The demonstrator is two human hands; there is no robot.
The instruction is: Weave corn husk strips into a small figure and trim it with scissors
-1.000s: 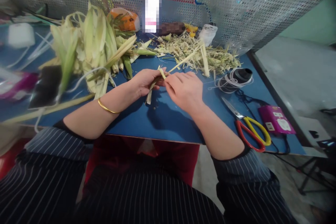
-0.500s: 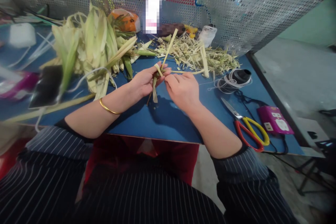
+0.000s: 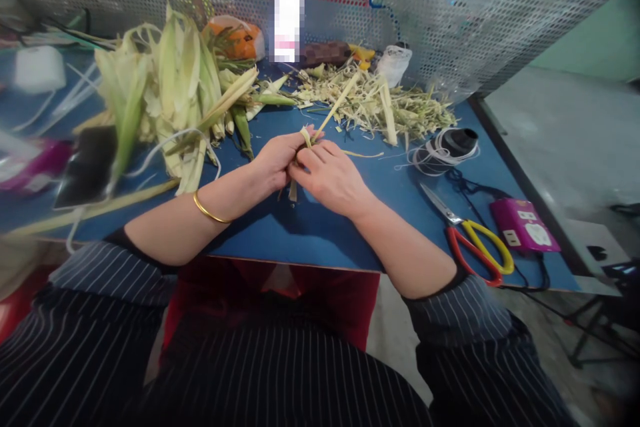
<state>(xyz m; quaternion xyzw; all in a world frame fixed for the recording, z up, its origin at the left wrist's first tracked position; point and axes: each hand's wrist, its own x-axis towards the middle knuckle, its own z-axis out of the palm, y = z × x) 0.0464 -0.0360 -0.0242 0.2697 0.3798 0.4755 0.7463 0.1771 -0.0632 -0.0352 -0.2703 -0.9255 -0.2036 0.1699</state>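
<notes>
Over the blue table [image 3: 240, 233], in the head view, I am watching from far off as the left hand [image 3: 277, 160] is closing around some pale leaf strips [image 3: 340, 101]. The right hand [image 3: 335, 177] is bending narrow over the same strips, but its back is hiding the tips, so I am not able to tell if they are pinching. The strips are sitting between the two hands, up off the table. I am guessing the folding is only part done: one small bend [image 3: 306, 139] is showing by the left fingers, while one long end is sticking up and a thin strip [image 3: 367, 155] is poking out to the right. A short end [image 3: 293, 190] is hanging below. Those ends are looking loose, so tidying them is seeming left to do. The scissors [image 3: 453, 217] and the thread spool [image 3: 440, 150] are lying to the right, and no hand is using them. Against half a second ago, the right hand is now sitting closer in, lapping over the left. The long end is leaning more to the right, and the thin strip is sitting lower.
</notes>
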